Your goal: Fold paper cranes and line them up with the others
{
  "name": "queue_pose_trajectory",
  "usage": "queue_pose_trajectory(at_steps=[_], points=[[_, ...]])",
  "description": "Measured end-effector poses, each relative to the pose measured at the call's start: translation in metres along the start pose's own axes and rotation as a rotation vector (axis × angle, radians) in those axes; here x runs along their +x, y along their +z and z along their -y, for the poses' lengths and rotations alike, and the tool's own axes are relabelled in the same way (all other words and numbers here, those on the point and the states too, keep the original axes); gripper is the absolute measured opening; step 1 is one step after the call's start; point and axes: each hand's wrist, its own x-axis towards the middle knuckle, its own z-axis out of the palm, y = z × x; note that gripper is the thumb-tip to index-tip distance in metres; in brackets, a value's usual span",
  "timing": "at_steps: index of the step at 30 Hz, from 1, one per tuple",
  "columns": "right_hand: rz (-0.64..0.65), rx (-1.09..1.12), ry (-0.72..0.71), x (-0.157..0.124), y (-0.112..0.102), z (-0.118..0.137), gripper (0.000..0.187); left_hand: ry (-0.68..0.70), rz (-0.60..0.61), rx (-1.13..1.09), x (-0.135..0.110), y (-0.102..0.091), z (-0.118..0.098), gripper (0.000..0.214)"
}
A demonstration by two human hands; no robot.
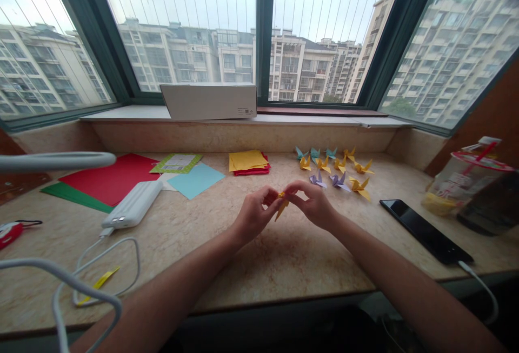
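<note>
A small, partly folded orange paper piece (280,205) hangs just above the stone counter (284,261), pinched from both sides. My left hand (254,213) grips its left part with closed fingers. My right hand (313,203) pinches its right part the same way. Behind my right hand, several finished paper cranes (334,170) in blue, yellow and purple stand in rows on the counter.
A stack of yellow and red paper squares (248,161) lies behind the hands. Red (111,179), green and light blue sheets (195,180) lie at the left, beside a white power bank (133,204) with a cable. A black phone (425,230) and a plastic jar (462,180) sit at the right. A white box (208,101) rests on the sill.
</note>
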Motion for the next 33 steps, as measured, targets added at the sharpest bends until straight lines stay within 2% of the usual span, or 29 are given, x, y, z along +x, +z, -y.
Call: queue_pose_trajectory(at_steps=[7,12,17,21,23,28,30,33], points=[[-0.025,0.054,0.098,0.001,0.000,-0.003,0.018,-0.003,0.046,-0.026,-0.003,0.001,-0.008,0.028],[-0.019,0.061,0.103,0.000,0.001,-0.006,0.016,-0.029,0.041,-0.030,-0.004,0.001,-0.004,0.025],[-0.045,0.111,0.121,0.000,0.004,-0.006,0.017,-0.047,0.032,-0.112,-0.003,0.002,0.004,0.026],[-0.060,0.174,0.174,0.000,0.005,-0.004,0.020,-0.088,0.027,-0.211,-0.002,0.003,0.002,0.026],[-0.063,0.219,0.203,0.000,0.005,-0.001,0.025,-0.114,0.015,-0.280,-0.001,0.004,-0.001,0.027],[-0.058,0.286,0.233,0.003,0.007,0.004,0.054,-0.164,-0.070,-0.422,0.002,0.004,-0.004,0.031],[-0.002,0.260,0.242,0.003,0.010,0.005,0.051,-0.170,-0.116,-0.432,0.002,0.004,-0.003,0.031],[0.038,0.218,0.235,0.003,0.013,0.006,0.034,-0.192,-0.119,-0.469,0.001,0.005,-0.002,0.033]])
